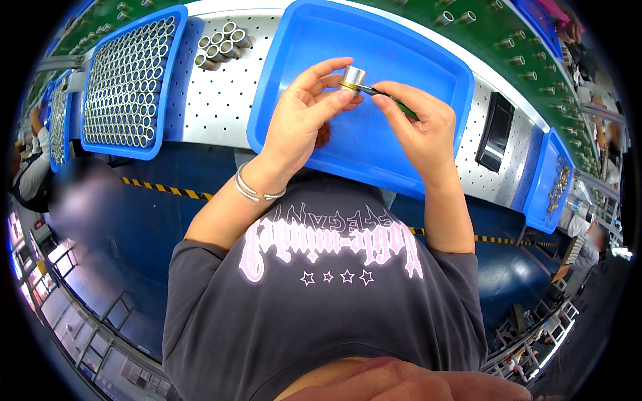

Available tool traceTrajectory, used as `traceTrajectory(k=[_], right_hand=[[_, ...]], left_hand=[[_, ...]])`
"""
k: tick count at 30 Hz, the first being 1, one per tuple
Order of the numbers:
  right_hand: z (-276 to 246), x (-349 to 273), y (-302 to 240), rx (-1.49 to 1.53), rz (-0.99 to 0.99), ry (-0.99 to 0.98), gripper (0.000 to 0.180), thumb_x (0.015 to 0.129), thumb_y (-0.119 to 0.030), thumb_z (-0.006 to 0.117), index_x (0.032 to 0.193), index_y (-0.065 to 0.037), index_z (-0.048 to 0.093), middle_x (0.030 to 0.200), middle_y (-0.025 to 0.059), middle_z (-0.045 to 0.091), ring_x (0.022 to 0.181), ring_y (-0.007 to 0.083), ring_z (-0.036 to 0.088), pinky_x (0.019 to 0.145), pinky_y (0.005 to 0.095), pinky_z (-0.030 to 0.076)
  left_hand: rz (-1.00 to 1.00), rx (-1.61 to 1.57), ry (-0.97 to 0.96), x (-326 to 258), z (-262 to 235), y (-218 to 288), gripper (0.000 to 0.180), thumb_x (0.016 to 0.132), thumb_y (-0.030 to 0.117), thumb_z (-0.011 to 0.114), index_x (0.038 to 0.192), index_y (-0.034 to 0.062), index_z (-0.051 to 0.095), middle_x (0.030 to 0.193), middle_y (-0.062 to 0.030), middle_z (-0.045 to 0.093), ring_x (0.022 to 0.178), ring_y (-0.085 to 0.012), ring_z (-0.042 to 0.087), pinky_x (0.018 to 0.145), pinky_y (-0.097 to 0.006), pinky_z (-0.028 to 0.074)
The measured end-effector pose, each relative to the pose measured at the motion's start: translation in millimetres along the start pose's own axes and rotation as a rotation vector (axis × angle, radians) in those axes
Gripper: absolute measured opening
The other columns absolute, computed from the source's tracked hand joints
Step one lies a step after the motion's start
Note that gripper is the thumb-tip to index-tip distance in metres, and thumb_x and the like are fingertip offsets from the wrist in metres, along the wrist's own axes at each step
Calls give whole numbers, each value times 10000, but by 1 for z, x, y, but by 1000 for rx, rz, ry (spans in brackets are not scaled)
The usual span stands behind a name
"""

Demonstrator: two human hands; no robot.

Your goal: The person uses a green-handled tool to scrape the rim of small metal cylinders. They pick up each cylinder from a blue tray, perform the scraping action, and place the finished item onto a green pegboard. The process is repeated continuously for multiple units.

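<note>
The left hand [294,123] has its thumb and fingers closed around a short silver tube [355,75]. The tube is held above a big blue tray [381,144], and a yellowish ring goes around its lower part. The right hand [426,130] pinches a thin black and green tool [407,111] between its thumb and fingers, with its tip right at the tube. A reddish-brown thing [323,136] peeks out by the left hand, too hidden to tell what it is. To the left, a bunch of tubes [214,51] stands on the worktop [217,100], near a blue tray full of tubes [120,150]. A flat black thing [496,131] lies to the right.
</note>
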State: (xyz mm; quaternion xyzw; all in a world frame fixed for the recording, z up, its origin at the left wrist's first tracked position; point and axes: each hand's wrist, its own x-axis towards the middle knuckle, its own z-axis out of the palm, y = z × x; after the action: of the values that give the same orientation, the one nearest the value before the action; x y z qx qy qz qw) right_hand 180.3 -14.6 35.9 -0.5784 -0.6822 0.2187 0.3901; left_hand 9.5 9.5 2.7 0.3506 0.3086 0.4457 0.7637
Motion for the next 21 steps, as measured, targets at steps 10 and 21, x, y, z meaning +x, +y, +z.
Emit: traceTrajectory(k=[10,21], right_hand=[[-1,-1,-1,1,-6,5,100,773,-150,674,829,-67,682,751,85,666,628,213,633,551,269,471],[-1,-1,0,15,2,5,112,775,-155,677,838,-62,676,745,80,662,618,197,628,545,259,466]], left_hand=[[-7,12,10,-1,1,-1,419,866,100,597,1253,21,459,1060,-100,591,946,-165,593,860,-285,472],[-15,10,2,-2,2,0,415,875,111,585,1258,18,455,1068,-104,590,951,-163,595,862,-281,473]])
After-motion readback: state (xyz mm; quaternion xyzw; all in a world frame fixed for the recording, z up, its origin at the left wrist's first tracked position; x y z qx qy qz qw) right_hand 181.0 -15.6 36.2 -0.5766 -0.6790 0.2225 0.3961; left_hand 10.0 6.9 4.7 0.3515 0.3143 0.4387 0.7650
